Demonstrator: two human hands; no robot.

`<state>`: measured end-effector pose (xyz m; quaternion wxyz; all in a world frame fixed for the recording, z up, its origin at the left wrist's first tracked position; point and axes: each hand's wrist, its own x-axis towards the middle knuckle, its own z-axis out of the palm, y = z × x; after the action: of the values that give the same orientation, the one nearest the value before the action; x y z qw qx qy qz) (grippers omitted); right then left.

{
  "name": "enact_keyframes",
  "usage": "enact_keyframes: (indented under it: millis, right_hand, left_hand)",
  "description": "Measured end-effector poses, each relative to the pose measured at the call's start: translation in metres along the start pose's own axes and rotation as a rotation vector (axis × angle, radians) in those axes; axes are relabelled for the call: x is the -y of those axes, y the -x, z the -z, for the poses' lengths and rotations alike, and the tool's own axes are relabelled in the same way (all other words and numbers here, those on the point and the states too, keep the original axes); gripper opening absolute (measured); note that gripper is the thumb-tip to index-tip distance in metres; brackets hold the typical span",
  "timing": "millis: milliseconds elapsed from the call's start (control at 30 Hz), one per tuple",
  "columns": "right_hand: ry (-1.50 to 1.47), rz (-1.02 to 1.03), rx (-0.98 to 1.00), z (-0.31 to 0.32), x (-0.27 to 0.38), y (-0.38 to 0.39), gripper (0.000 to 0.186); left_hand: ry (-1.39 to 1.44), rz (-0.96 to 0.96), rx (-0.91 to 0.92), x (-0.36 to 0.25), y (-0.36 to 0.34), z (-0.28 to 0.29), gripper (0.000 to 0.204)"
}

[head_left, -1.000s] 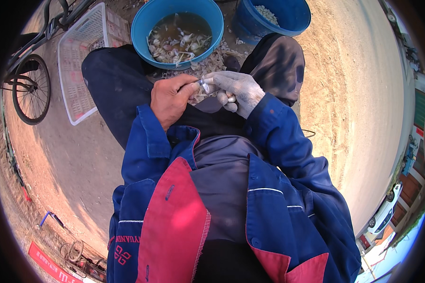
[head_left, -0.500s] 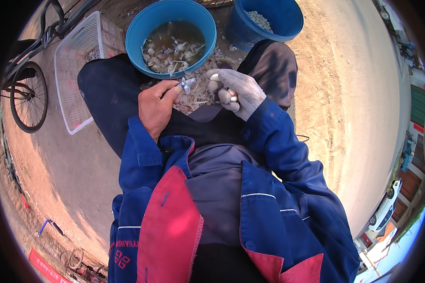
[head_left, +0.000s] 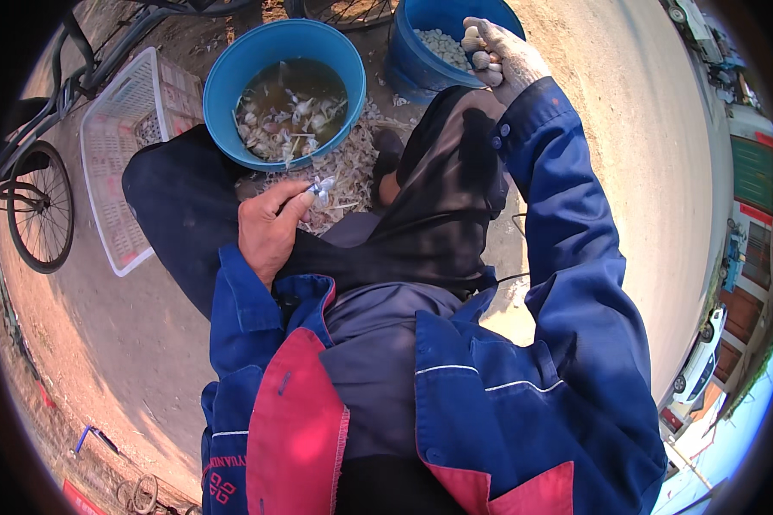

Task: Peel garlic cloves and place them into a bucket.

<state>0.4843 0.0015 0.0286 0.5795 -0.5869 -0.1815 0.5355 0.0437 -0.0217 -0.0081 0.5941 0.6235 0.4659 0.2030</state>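
My bare left hand [head_left: 266,227] is closed, thumb and forefinger pinching a small pale, bluish-white flared piece [head_left: 321,189] that looks like garlic skin. It hovers just below the rim of a wide blue basin [head_left: 359,86], which holds brownish water and garlic pieces [head_left: 301,112]. In a whitish glove, my right hand [head_left: 515,64] is raised at the right rim of a blue bucket [head_left: 404,64], fingers curled up around pale garlic cloves. Some of those cloves are hidden by the fingers. Peeled white cloves [head_left: 442,47] lie inside that bucket.
Garlic skins [head_left: 352,172] litter the ground between my legs, by my shoe [head_left: 388,154]. A white plastic crate [head_left: 116,172] stands left of the basin. Beyond it is a wheeled cart or bicycle with a spoked wheel [head_left: 41,206]. A white car [head_left: 700,356] is far right.
My right hand has moved up and right from beside the left hand to the bucket's rim, still closed. The left keeps its pinch on the pale piece. The whole view has shifted slightly.
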Motion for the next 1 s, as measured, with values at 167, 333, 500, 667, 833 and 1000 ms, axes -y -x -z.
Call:
enact_keyframes:
  millis: [167, 333, 500, 667, 833, 1000]
  right_hand:
    - [0.084, -0.007, -0.06, 0.101, 0.027, -0.082, 0.046]
    - [-0.077, -0.165, 0.053, 0.034, 0.019, -0.055, 0.044]
    - [0.024, -0.161, 0.257, -0.009, -0.017, -0.012, 0.043]
    - [0.236, -0.219, 0.254, -0.077, -0.032, 0.055, 0.035]
    - [0.196, -0.292, 0.3, -0.109, -0.049, 0.092, 0.03]
    - [0.157, -0.379, 0.328, -0.126, -0.073, 0.112, 0.043]
  left_hand:
    - [-0.005, -0.011, 0.039, -0.005, -0.015, -0.006, 0.017]
    - [-0.027, -0.005, 0.007, 0.002, -0.011, 0.002, 0.019]
    - [-0.033, -0.038, 0.015, 0.0, -0.012, 0.001, 0.022]
    - [0.053, -0.058, 0.043, -0.025, -0.005, 0.007, 0.023]
    - [-0.094, -0.087, 0.017, -0.012, -0.01, 0.012, 0.024]
    - [-0.154, -0.152, -0.09, -0.028, -0.002, 0.004, 0.024]
